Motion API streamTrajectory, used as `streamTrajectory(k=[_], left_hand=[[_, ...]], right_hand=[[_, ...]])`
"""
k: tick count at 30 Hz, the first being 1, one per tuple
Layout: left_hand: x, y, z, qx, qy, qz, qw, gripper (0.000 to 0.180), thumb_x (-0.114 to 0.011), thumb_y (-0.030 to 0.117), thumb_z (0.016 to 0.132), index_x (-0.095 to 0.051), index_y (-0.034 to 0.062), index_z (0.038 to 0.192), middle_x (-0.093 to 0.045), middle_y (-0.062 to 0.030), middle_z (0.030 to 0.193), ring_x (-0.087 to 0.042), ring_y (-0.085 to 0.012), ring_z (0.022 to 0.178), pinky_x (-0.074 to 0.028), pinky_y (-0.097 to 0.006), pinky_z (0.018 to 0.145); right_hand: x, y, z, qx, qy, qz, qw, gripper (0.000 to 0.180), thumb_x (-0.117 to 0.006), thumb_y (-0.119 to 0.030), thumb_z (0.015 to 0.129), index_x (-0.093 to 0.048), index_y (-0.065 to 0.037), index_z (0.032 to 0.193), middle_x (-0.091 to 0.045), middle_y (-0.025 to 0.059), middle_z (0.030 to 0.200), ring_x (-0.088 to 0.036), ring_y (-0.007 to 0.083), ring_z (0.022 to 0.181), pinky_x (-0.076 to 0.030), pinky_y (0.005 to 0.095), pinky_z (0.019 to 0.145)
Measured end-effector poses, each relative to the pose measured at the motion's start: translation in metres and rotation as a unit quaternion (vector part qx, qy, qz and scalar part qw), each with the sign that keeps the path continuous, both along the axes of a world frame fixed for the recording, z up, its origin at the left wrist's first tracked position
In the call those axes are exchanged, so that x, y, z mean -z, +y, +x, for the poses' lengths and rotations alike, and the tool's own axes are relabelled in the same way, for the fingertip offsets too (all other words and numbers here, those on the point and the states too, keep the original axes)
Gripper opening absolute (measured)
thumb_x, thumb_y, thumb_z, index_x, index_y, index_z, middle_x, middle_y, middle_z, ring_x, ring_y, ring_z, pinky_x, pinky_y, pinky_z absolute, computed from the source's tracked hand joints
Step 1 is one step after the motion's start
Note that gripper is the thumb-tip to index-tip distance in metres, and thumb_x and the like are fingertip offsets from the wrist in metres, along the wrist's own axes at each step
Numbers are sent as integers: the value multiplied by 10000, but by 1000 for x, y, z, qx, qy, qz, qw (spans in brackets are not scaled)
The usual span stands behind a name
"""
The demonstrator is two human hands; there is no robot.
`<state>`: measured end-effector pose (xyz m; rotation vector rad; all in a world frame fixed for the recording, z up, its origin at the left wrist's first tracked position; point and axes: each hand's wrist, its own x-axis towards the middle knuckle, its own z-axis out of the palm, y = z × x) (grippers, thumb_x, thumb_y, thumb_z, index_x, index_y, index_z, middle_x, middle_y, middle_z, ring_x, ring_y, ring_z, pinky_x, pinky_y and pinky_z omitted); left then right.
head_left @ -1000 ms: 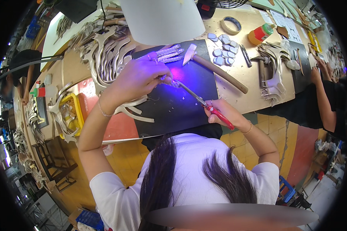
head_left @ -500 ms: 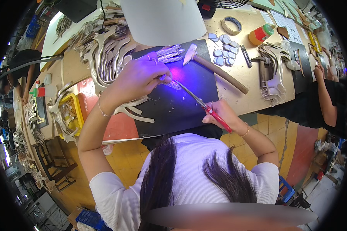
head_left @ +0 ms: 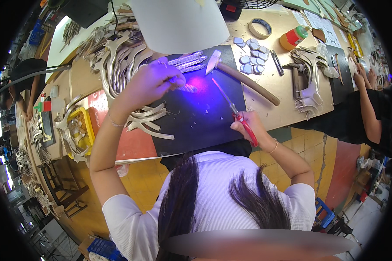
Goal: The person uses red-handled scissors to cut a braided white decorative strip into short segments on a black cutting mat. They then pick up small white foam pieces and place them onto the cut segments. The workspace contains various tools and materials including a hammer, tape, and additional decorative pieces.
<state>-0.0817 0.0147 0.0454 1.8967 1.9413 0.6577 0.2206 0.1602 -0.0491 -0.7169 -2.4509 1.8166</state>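
My left hand (head_left: 154, 82) is closed in a pinch on a braided strap (head_left: 187, 88), whose end sticks out past the fingertips over the black mat (head_left: 196, 130). My right hand (head_left: 251, 125) is wrapped round the red handles of a pair of scissors (head_left: 229, 104). Their slim blades look closed and point away to the left, apart from the strap. Beyond my left hand lie several more braided straps (head_left: 191, 61) in a bundle. Purple light with a red spot falls between the strap and the blade tips.
A white lamp shade (head_left: 178, 26) hangs over the far side. A hammer (head_left: 248, 84), pale pads (head_left: 253, 57), a tape roll (head_left: 260, 28) and a glue bottle (head_left: 293, 38) lie to the right. Silvery strap pieces (head_left: 117, 69) and a yellow tray (head_left: 88, 126) are left; a co-worker's arm (head_left: 366, 104) is far right.
My left hand has moved left with the strap, away from the scissors. The scissors have drawn slightly back, and their blades no longer reach the strap.
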Motion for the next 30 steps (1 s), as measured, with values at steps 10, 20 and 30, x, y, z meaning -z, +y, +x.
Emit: streamTrajectory(k=[10, 20, 30], left_hand=[[67, 49, -25, -155, 60, -42, 985, 368, -597, 329, 950, -655, 45, 1176, -682, -176, 1010, -656, -278, 956, -486, -379, 867], [24, 21, -4, -164, 69, 81, 981, 302, -648, 154, 926, -637, -49, 1150, -691, -167, 996, -661, -260, 910, -502, -367, 828], [15, 16, 55, -248, -513, 127, 812, 205, -769, 25, 819, -695, -1, 1008, -689, -50, 879, -631, -108, 747, -509, -252, 692]], right_hand=[[1, -4, 4, 4, -13, -57, 998, 736, -595, -784, 771, -513, -53, 734, -432, -41, 518, -472, 58, 399, -381, 219, 380], [-6, 0, 0, 38, -13, -100, 994, 746, -574, -816, 756, -494, -74, 749, -439, -33, 579, -457, 59, 448, -365, 208, 412], [-11, -27, -58, 44, 146, -42, 987, 659, -700, -627, 806, -553, -2, 953, -509, 115, 732, -503, 226, 651, -438, 356, 629]])
